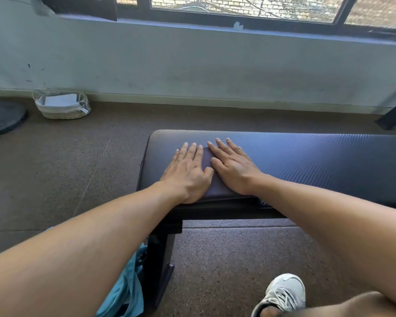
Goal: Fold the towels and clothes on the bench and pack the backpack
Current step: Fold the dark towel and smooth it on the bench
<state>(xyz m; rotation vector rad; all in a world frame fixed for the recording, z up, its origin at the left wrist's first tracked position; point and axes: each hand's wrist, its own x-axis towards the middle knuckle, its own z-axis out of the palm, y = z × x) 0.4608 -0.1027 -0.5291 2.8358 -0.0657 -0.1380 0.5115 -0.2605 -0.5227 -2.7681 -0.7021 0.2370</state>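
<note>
Both hands lie flat, fingers straight and together, on a small dark folded cloth (207, 170) at the left end of the table (306, 156). The left hand (188, 172) covers the cloth's left half and the right hand (233, 170) its right half, thumbs nearly meeting in the middle. Neither grips anything; the palms press down, probably to flatten the fold so it keeps its shape and packs thin. The cloth sits near the table's front edge, within easy reach. A blue bag (126, 291), perhaps the backpack, hangs or slumps beside the table leg below the left arm, close enough to drop the cloth straight in. A basket (62, 106) stands by the wall, and a shoe (281, 294) shows at lower right.
</note>
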